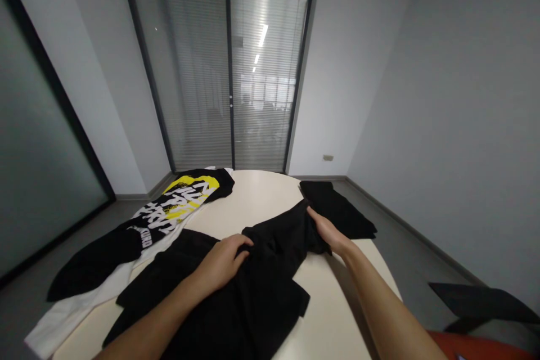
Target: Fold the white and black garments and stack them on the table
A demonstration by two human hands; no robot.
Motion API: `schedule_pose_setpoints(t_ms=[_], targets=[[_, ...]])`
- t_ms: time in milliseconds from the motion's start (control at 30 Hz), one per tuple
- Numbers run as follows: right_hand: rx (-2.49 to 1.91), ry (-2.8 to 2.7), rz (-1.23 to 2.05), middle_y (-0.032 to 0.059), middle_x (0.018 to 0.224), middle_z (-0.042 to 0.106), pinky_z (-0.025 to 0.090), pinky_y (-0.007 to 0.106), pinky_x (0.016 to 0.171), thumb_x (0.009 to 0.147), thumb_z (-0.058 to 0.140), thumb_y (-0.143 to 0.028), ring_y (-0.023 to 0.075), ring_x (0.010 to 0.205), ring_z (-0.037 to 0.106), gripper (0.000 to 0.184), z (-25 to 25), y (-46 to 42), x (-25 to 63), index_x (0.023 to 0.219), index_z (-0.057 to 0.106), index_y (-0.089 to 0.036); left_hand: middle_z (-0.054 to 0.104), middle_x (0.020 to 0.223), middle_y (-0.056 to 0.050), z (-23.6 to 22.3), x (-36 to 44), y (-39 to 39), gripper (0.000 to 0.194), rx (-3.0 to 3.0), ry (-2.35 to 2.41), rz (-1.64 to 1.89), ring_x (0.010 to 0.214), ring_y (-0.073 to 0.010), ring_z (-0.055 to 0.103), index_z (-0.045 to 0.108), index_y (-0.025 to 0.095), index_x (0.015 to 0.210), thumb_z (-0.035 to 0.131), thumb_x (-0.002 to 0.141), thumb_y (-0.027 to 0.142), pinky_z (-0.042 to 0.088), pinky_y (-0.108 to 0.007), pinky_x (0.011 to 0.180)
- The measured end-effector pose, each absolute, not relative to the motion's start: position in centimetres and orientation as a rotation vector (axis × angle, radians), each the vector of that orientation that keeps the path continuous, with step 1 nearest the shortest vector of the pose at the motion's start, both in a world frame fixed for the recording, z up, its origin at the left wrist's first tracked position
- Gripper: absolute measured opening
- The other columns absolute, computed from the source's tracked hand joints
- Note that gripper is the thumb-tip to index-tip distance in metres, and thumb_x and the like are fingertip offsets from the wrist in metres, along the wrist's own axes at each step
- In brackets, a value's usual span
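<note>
A black garment (270, 298), which looks like a T-shirt, lies spread and partly bunched across the near part of the table. My left hand (223, 261) rests on its middle, with the fingers curled in and pinching the cloth near a fold. At its far right corner, my right hand (327, 230) grips the raised edge between thumb and fingers. That corner is lifted a little off the table, and some of the fingers are hidden behind the cloth. A sleeve-like flap sticks out toward the right, below my right hand.
On the left of the pale round table (257, 191) lies a black and white garment (181, 202) with yellow and white print. A folded black cloth (337, 211) sits at the right edge. A black and red chair (485, 304) stands at lower right; a glass partition (230, 79) rises behind.
</note>
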State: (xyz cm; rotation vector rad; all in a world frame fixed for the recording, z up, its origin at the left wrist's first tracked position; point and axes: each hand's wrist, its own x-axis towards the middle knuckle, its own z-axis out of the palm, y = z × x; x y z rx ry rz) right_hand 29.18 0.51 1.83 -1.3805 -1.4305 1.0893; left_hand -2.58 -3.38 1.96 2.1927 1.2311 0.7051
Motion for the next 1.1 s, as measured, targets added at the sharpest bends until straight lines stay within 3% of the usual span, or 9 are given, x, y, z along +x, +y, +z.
schedule_pose_setpoints(t_ms=[67, 167, 233, 333, 433, 567, 700, 967, 1100], targets=[[-1.356, -1.316, 1.326, 0.0149, 0.104, 0.074, 0.052, 0.047, 0.098, 0.092, 0.032, -0.071, 0.0283, 0.105, 0.069, 0.071, 2.3, -0.1, 28.9, 0.113, 0.071, -0.016, 0.073, 0.114, -0.005, 2.5, -2.6, -3.0, 0.025, 1.992, 1.093, 0.797, 0.111, -0.0243, 0.065, 0.071, 0.024, 0.105, 0.055, 0.086, 0.026, 0.045, -0.040, 0.104], [-1.249, -1.381, 1.561, 0.0156, 0.114, 0.071, 0.048, 0.047, 0.103, 0.088, 0.030, -0.079, 0.0279, 0.113, 0.065, 0.080, 2.8, -1.1, 28.8, 0.119, 0.068, -0.016, 0.067, 0.129, -0.007, 3.4, -3.2, -2.7, 0.041, 1.622, 0.921, 0.805, 0.117, -0.0250, 0.063, 0.065, 0.021, 0.125, 0.058, 0.087, 0.037, 0.045, -0.041, 0.105], [-1.184, -1.589, 1.618, 0.0145, 0.119, 0.069, 0.043, 0.046, 0.108, 0.079, 0.051, -0.080, 0.0282, 0.117, 0.062, 0.078, 3.2, -1.5, 28.8, 0.120, 0.067, -0.016, 0.059, 0.140, -0.011, 3.7, -3.7, -2.4, 0.059, 1.509, 0.927, 0.819, 0.125, -0.0272, 0.058, 0.055, 0.019, 0.138, 0.060, 0.087, 0.046, 0.043, -0.042, 0.108], [-1.198, -1.949, 1.551, 0.0101, 0.118, 0.069, 0.042, 0.043, 0.110, 0.055, 0.087, -0.056, 0.0296, 0.117, 0.059, 0.078, 3.6, -1.9, 28.4, 0.118, 0.066, -0.015, 0.045, 0.153, -0.013, 3.2, -4.3, -1.7, 0.081, 1.654, 1.159, 0.921, 0.141, -0.0299, 0.042, 0.044, 0.018, 0.146, 0.070, 0.078, 0.052, 0.028, -0.045, 0.119], [-1.274, -2.078, 1.405, 0.0061, 0.113, 0.069, 0.047, 0.038, 0.101, 0.059, 0.087, -0.045, 0.0269, 0.109, 0.060, 0.065, 3.5, -1.8, 27.7, 0.113, 0.067, -0.015, 0.033, 0.159, -0.015, 1.8, -5.1, -0.6, 0.095, 1.862, 1.347, 0.978, 0.147, -0.0298, 0.029, 0.034, 0.016, 0.152, 0.076, 0.071, 0.041, 0.018, -0.046, 0.122], [-1.299, -2.104, 1.384, 0.0040, 0.100, 0.070, 0.051, 0.032, 0.089, 0.072, 0.075, -0.036, 0.0212, 0.093, 0.062, 0.037, 2.9, -1.5, 27.6, 0.101, 0.068, -0.014, 0.029, 0.161, -0.015, 0.0, -6.3, 0.7, 0.082, 2.116, 1.390, 0.994, 0.149, -0.0262, 0.026, 0.031, 0.015, 0.152, 0.061, 0.076, 0.020, 0.021, -0.046, 0.122], [-1.336, -1.955, 1.393, 0.0039, 0.094, 0.070, 0.051, 0.030, 0.082, 0.072, 0.066, -0.027, 0.0208, 0.088, 0.062, 0.025, 3.7, -1.6, 28.7, 0.093, 0.068, -0.013, 0.048, 0.149, -0.012, 0.4, -7.0, 0.9, 0.067, 2.290, 1.513, 1.081, 0.139, -0.0231, 0.045, 0.037, 0.016, 0.150, 0.047, 0.083, 0.013, 0.032, -0.042, 0.118], [-1.223, -1.521, 0.894, 0.0054, 0.110, 0.071, 0.047, 0.037, 0.096, 0.080, 0.064, -0.042, 0.0244, 0.106, 0.062, 0.043, 4.9, -0.7, 30.8, 0.115, 0.065, -0.018, 0.071, 0.109, -0.012, 2.9, -10.4, 1.8, 0.050, 2.056, 2.109, 1.053, 0.101, -0.0328, 0.069, 0.052, 0.020, 0.133, 0.052, 0.091, 0.047, 0.052, -0.044, 0.088], [-1.330, -1.342, 0.713, 0.0060, 0.109, 0.070, 0.051, 0.036, 0.090, 0.074, 0.067, -0.042, 0.0242, 0.102, 0.064, 0.047, 3.1, 0.9, 31.7, 0.115, 0.062, -0.020, 0.072, 0.098, -0.010, 1.9, -11.1, 3.0, 0.044, 1.914, 2.036, 0.966, 0.092, -0.0290, 0.070, 0.056, 0.019, 0.119, 0.056, 0.086, 0.048, 0.053, -0.038, 0.081]])
